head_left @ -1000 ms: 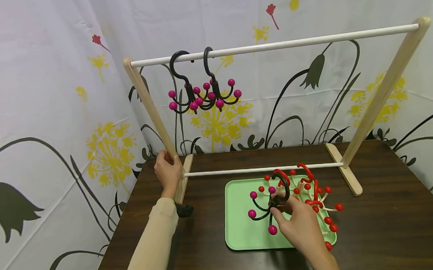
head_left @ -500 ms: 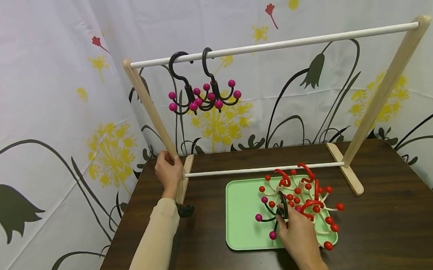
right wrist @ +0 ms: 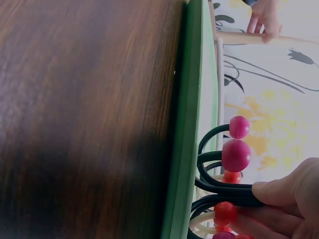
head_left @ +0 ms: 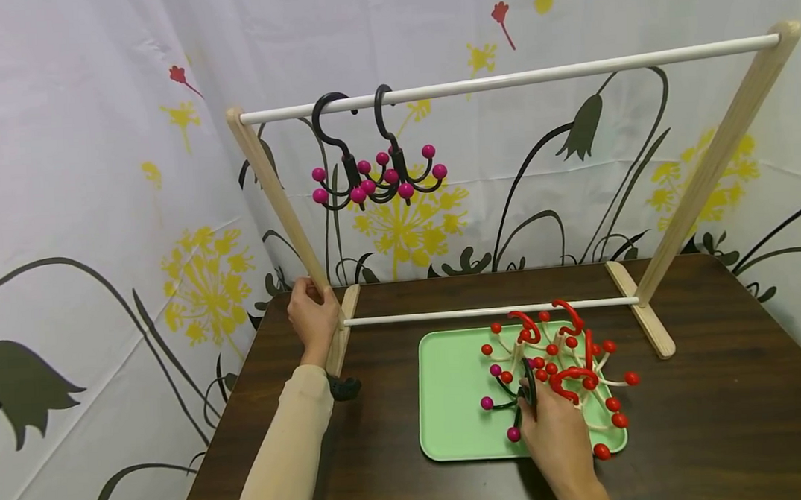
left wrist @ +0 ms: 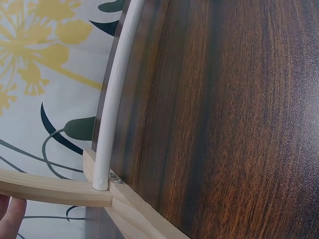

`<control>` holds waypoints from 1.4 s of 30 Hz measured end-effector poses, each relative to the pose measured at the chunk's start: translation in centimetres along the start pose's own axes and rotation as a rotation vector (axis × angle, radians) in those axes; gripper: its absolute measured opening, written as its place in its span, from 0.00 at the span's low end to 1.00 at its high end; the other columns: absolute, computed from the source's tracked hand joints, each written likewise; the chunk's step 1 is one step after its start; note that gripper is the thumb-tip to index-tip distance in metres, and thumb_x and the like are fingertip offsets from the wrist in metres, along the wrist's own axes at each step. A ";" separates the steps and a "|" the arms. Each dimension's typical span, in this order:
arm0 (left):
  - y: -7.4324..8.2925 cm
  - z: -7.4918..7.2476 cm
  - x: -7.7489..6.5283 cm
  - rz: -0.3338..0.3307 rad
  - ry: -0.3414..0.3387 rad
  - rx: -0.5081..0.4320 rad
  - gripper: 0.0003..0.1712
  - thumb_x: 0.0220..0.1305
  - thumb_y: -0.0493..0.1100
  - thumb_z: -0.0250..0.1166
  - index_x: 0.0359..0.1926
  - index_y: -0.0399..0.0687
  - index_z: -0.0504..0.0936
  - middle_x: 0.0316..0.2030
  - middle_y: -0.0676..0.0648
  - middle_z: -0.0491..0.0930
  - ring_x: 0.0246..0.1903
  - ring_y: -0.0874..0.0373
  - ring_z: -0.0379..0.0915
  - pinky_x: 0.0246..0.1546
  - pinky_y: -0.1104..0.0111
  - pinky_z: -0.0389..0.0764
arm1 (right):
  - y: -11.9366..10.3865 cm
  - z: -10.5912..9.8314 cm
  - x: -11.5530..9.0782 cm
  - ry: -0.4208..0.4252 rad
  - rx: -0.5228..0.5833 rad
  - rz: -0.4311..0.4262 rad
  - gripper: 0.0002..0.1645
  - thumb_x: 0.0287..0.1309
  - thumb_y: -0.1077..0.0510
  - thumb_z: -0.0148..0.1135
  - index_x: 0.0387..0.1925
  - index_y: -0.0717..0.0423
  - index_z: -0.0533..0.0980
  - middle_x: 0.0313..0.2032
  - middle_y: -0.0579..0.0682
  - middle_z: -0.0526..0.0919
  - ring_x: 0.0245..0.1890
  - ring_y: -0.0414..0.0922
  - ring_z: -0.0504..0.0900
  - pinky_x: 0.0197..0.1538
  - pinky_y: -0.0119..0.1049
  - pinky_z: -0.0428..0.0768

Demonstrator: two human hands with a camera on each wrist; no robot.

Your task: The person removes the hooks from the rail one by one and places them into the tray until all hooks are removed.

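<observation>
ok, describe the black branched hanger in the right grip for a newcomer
Dark brown table, light green rectangular tray on it. Right of the tray's middle, the right grip holds a black branched hanger tipped with pink balls. It's the only black one there; its neighbours are red-hooked, red-balled pale hangers.

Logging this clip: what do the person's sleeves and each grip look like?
The left sleeve is plain cream and reaches the wrist, with a small black object beside its end. The left grip and right grip are gloveless; no right sleeve shows.
</observation>
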State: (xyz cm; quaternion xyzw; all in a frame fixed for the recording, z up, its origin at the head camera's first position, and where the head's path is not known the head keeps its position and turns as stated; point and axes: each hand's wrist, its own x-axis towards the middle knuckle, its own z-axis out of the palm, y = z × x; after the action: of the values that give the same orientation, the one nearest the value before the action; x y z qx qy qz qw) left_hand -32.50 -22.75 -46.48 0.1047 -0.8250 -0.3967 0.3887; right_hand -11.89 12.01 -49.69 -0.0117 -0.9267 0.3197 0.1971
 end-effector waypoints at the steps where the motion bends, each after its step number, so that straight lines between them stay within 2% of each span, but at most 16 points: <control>1: 0.0 0.0 0.0 -0.001 0.000 -0.002 0.08 0.55 0.37 0.66 0.36 0.39 0.77 0.32 0.41 0.80 0.34 0.42 0.76 0.39 0.46 0.71 | 0.0 0.0 0.0 0.003 -0.002 -0.003 0.17 0.48 0.66 0.72 0.44 0.62 0.83 0.31 0.56 0.87 0.27 0.55 0.84 0.31 0.51 0.79; 9: -0.1 0.2 0.1 0.000 -0.003 -0.012 0.08 0.56 0.37 0.66 0.36 0.39 0.77 0.31 0.41 0.80 0.33 0.43 0.76 0.39 0.47 0.71 | -0.2 -0.8 0.2 -0.006 -0.006 -0.004 0.09 0.49 0.66 0.69 0.35 0.60 0.82 0.27 0.53 0.85 0.25 0.55 0.83 0.28 0.52 0.76; 14: -0.2 0.1 0.0 0.008 0.003 -0.009 0.08 0.56 0.36 0.67 0.36 0.39 0.77 0.30 0.41 0.80 0.33 0.43 0.76 0.38 0.48 0.71 | -0.3 -1.8 0.2 -0.099 -0.016 0.045 0.16 0.52 0.66 0.67 0.46 0.62 0.83 0.35 0.58 0.87 0.31 0.57 0.84 0.30 0.52 0.77; 17: -0.2 0.1 0.0 0.006 -0.003 -0.006 0.08 0.56 0.36 0.67 0.36 0.39 0.77 0.31 0.41 0.80 0.33 0.43 0.76 0.38 0.48 0.71 | -0.3 -2.6 0.2 -0.166 -0.009 0.073 0.19 0.55 0.64 0.67 0.51 0.64 0.82 0.39 0.61 0.86 0.24 0.51 0.81 0.25 0.46 0.72; 18: -0.2 0.0 0.0 0.005 -0.005 -0.004 0.08 0.56 0.36 0.67 0.36 0.40 0.77 0.31 0.41 0.80 0.33 0.43 0.76 0.38 0.48 0.71 | -0.3 -2.9 0.2 -0.191 -0.004 0.090 0.20 0.56 0.64 0.67 0.52 0.63 0.81 0.36 0.61 0.86 0.21 0.49 0.78 0.23 0.43 0.70; 20: -0.1 0.0 0.0 0.004 -0.010 -0.005 0.08 0.56 0.37 0.67 0.36 0.40 0.78 0.31 0.41 0.80 0.33 0.43 0.76 0.39 0.48 0.71 | -0.5 -3.6 0.3 -0.227 -0.004 0.099 0.20 0.56 0.63 0.68 0.52 0.64 0.81 0.34 0.61 0.86 0.20 0.46 0.74 0.22 0.40 0.65; 24: 0.1 -0.1 0.0 0.003 -0.019 -0.003 0.09 0.56 0.38 0.67 0.36 0.40 0.77 0.32 0.41 0.80 0.33 0.44 0.76 0.39 0.49 0.71 | -1.1 -5.5 0.2 -0.261 -0.019 0.090 0.19 0.55 0.62 0.69 0.49 0.62 0.83 0.34 0.59 0.87 0.29 0.51 0.83 0.27 0.45 0.74; 25: 0.2 -0.2 0.0 0.005 -0.019 -0.004 0.09 0.56 0.37 0.67 0.36 0.40 0.77 0.32 0.41 0.81 0.33 0.44 0.76 0.39 0.49 0.71 | -1.2 -6.0 0.3 -0.263 -0.026 0.079 0.18 0.54 0.62 0.69 0.48 0.61 0.83 0.38 0.58 0.87 0.32 0.52 0.84 0.29 0.46 0.75; 27: 0.2 -0.3 0.1 0.012 -0.016 -0.005 0.09 0.56 0.37 0.67 0.36 0.40 0.77 0.31 0.41 0.81 0.33 0.44 0.76 0.39 0.49 0.71 | -1.7 -7.3 0.4 -0.272 -0.031 0.069 0.17 0.54 0.61 0.69 0.47 0.60 0.84 0.39 0.56 0.87 0.30 0.50 0.84 0.28 0.46 0.75; 29: 0.1 -0.3 -0.1 0.009 -0.014 -0.009 0.09 0.55 0.37 0.67 0.36 0.39 0.77 0.31 0.40 0.81 0.33 0.44 0.76 0.39 0.49 0.72 | -2.2 -8.6 0.7 -0.279 -0.031 0.059 0.16 0.55 0.61 0.68 0.46 0.58 0.85 0.38 0.54 0.88 0.24 0.43 0.79 0.24 0.41 0.70; 32: -0.1 -0.2 -0.1 0.011 -0.011 -0.007 0.08 0.56 0.36 0.67 0.36 0.39 0.77 0.31 0.40 0.80 0.32 0.44 0.76 0.38 0.49 0.72 | -3.3 -10.4 1.2 -0.192 -0.015 -0.007 0.13 0.55 0.61 0.69 0.43 0.55 0.85 0.35 0.50 0.88 0.17 0.38 0.72 0.21 0.37 0.66; 36: -0.2 -0.1 0.0 0.013 -0.018 -0.002 0.08 0.57 0.37 0.67 0.37 0.40 0.77 0.31 0.41 0.80 0.33 0.45 0.76 0.38 0.49 0.72 | -4.8 -12.0 2.7 0.036 0.035 -0.197 0.10 0.50 0.63 0.72 0.37 0.53 0.86 0.30 0.45 0.87 0.20 0.38 0.77 0.23 0.35 0.70; 38: -0.2 0.0 0.1 0.017 -0.018 -0.002 0.08 0.57 0.37 0.66 0.37 0.40 0.77 0.32 0.41 0.80 0.33 0.45 0.77 0.38 0.48 0.72 | -5.6 -12.4 4.0 0.117 0.069 -0.285 0.11 0.49 0.64 0.73 0.37 0.53 0.85 0.31 0.44 0.87 0.25 0.38 0.82 0.26 0.33 0.73; 42: -0.2 -0.1 0.1 0.015 -0.019 -0.002 0.08 0.57 0.36 0.66 0.37 0.39 0.77 0.32 0.40 0.80 0.33 0.44 0.77 0.38 0.48 0.72 | -7.2 -12.2 7.1 0.145 0.174 -0.389 0.14 0.52 0.63 0.72 0.43 0.54 0.84 0.37 0.44 0.87 0.33 0.39 0.84 0.31 0.32 0.75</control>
State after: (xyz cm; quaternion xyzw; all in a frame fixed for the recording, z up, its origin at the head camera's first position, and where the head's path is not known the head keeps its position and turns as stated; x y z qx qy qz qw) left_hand -32.57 -22.97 -46.50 0.0945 -0.8289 -0.3957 0.3841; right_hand -13.11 14.50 -34.15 0.1615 -0.8639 0.3526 0.3215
